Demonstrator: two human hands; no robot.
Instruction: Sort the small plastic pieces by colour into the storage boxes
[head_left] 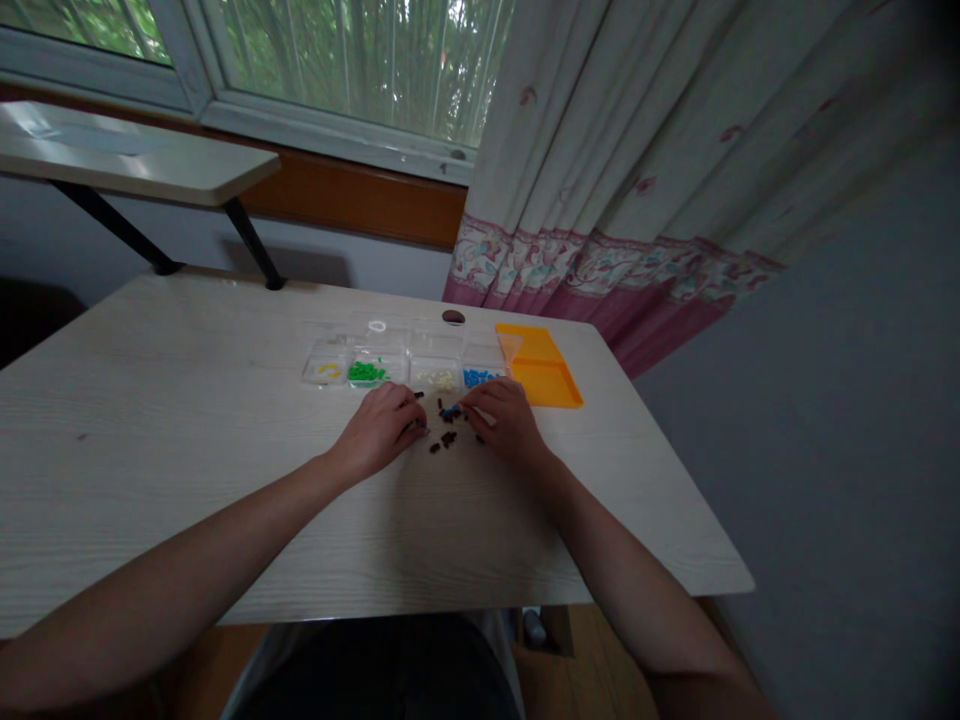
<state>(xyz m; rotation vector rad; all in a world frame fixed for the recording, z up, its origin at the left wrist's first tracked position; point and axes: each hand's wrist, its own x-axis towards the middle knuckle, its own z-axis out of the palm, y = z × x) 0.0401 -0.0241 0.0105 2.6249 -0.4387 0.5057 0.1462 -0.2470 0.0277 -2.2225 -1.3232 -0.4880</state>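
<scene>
My left hand (pixel 381 425) rests at the left edge of a loose group of small dark brown pieces (pixel 448 439). Its thumb and fingers are pinched together, and what lies between them is too small to make out. From the other side my right hand (pixel 504 412) reaches over the same group, its fingertips closed on a small blue piece (pixel 452 409). Just behind the hands stand clear plastic compartments with green pieces (pixel 366 371), pale cream pieces (pixel 435 379), blue pieces (pixel 480 377) and a few yellow pieces (pixel 328 370). My right hand partly covers the blue compartment.
An orange tray (pixel 551 385) lies right of the compartments, with a clear lid (pixel 435 341) raised behind them. A dark round spot (pixel 453 317) is near the table's back edge. A raised shelf (pixel 150 160) stands at the back left; a curtain (pixel 570 180) hangs behind.
</scene>
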